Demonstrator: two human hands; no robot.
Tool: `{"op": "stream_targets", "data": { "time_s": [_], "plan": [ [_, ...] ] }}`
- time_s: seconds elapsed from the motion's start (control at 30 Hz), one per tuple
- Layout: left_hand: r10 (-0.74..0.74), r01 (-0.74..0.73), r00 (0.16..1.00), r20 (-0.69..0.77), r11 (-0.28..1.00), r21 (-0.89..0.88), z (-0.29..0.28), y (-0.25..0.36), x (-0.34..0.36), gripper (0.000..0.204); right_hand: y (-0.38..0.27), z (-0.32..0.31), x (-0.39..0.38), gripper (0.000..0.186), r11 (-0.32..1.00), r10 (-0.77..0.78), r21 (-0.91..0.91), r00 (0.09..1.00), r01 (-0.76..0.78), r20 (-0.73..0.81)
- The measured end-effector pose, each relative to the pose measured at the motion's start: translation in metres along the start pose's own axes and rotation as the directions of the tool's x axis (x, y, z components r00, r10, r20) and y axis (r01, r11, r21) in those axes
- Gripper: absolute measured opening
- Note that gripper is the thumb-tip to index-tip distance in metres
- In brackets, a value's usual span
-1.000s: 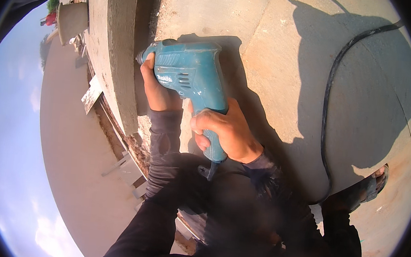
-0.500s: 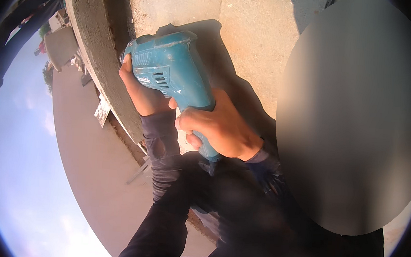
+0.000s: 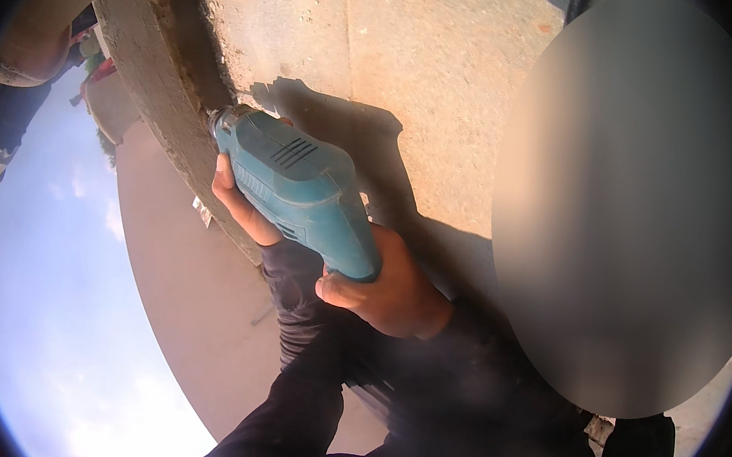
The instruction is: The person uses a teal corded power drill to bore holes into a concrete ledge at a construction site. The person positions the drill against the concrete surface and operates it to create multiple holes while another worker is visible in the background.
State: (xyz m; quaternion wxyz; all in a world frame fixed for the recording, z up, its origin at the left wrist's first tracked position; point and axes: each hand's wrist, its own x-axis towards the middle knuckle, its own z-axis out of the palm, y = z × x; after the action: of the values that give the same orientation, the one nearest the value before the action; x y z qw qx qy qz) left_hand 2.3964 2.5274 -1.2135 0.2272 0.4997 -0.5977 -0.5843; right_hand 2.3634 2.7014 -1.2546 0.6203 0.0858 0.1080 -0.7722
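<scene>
A teal power drill [image 3: 291, 193] lies tilted in my hands, its top vents showing and its nose at the upper left by the groove beside a rough concrete beam [image 3: 160, 62]. My left hand [image 3: 243, 206] grips the front body from the left side, thumb along it. My right hand [image 3: 400, 287] is wrapped round the rear and handle, which is mostly hidden. Whether the nose touches the concrete, or holds a bit, I cannot tell.
A sunlit, speckled concrete surface [image 3: 430, 70] lies beyond the drill. A pale curved surface [image 3: 171, 299] stretches below the beam at the left. Part of another person's dark-clad limb [image 3: 9, 115] shows at the top left. A large blurred grey oval hides the right side.
The drill and both hands have moved lower in the picture. The drill has rolled so its top now faces up, with its nose nearer the groove.
</scene>
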Motion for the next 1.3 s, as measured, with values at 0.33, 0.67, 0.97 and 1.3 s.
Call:
{"op": "stream_targets", "data": {
  "time_s": [0.33, 0.67, 0.97, 1.3],
  "plan": [
    [0.033, -0.03, 0.999, 0.034, 0.996, -0.079, 0.004, 0.004, 0.011, 0.063, -0.016, 0.004, 0.012, 0.011, 0.995, -0.097, -0.02, 0.995, 0.097, 0.029],
    [0.144, -0.146, 0.989, -0.029, 0.987, -0.062, 0.002, 0.004, 0.011, 0.06, -0.024, 0.012, 0.015, 0.011, 0.961, -0.18, -0.203, 0.982, 0.188, 0.055],
    [0.131, -0.134, 0.989, 0.067, 0.99, 0.037, 0.019, 0.006, 0.005, 0.05, -0.003, 0.002, 0.016, 0.008, 0.946, -0.245, -0.193, 0.964, 0.26, 0.1],
    [0.1, -0.105, 0.994, 0.049, 0.989, 0.107, 0.03, 0.01, 0.0, 0.049, -0.024, 0.002, 0.012, 0.013, 1.0, -0.014, 0.025, 0.999, 0.012, 0.045]
  ]
}}
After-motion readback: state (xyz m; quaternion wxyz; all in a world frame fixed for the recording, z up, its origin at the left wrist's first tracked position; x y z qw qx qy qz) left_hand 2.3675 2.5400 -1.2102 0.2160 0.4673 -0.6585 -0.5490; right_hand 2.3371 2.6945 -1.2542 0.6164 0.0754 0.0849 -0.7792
